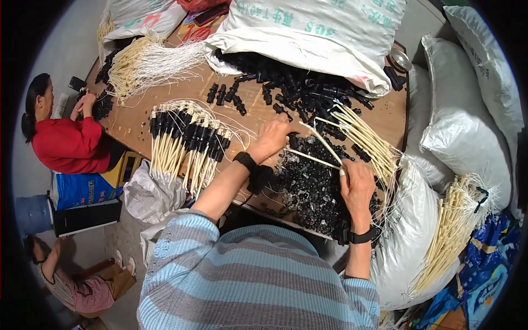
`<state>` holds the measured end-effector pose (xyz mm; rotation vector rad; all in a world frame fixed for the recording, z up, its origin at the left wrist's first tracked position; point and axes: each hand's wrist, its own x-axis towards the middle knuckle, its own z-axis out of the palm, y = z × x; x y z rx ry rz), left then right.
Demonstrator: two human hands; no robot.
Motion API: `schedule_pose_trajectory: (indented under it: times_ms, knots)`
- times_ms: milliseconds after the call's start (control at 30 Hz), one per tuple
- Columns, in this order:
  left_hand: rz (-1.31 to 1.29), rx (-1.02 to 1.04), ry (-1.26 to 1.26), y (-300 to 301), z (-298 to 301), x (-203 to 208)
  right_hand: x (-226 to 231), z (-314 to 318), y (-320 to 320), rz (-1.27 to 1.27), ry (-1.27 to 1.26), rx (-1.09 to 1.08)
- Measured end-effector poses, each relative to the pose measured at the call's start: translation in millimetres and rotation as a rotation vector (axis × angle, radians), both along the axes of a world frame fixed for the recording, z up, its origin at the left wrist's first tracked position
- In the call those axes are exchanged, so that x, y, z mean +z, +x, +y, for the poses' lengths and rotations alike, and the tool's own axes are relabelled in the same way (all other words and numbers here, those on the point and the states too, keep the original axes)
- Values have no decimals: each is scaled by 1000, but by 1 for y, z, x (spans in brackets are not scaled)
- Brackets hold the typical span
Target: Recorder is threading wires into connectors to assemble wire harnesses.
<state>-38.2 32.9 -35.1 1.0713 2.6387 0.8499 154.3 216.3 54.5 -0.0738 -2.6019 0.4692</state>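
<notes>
My right hand (357, 184), with a white wrap on one finger, pinches a cream tube (329, 144) over a heap of small black and clear pieces (313, 184). A second, thinner cream tube (313, 158) runs from beside my left hand to the right fingers. My left hand (272, 136) is at the heap's upper left edge, fingers curled down. Black plastic fittings (297, 99) lie just beyond it; whatever its fingertips hold is hidden. To the left lies a bundle of cream tubes with black fittings on their ends (190, 135). Loose cream tubes (368, 137) lie right of the heap.
A white woven sack (319, 33) spills black fittings at the back. White-wired tubes (146, 60) lie far left. Full sacks (462, 104) line the right side, one bearing another tube bundle (451, 236). A person in red (71, 137) works at the left; another person (82, 286) is lower left.
</notes>
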Motion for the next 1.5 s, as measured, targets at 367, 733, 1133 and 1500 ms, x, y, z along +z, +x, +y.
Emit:
schedule_pose_trajectory:
  times_ms: [367, 733, 1133, 1500]
  knots:
    - [-277, 61, 399, 28, -48, 31, -16, -22, 16, -194, -411, 56]
    - [50, -282, 438, 56, -51, 22, 13, -50, 10, -242, 7, 98]
    - [-187, 72, 112, 69, -73, 45, -25, -2, 34, 186, -1996, 432]
    - [-467, 103, 327, 94, -47, 53, -28, -77, 7, -145, -440, 144]
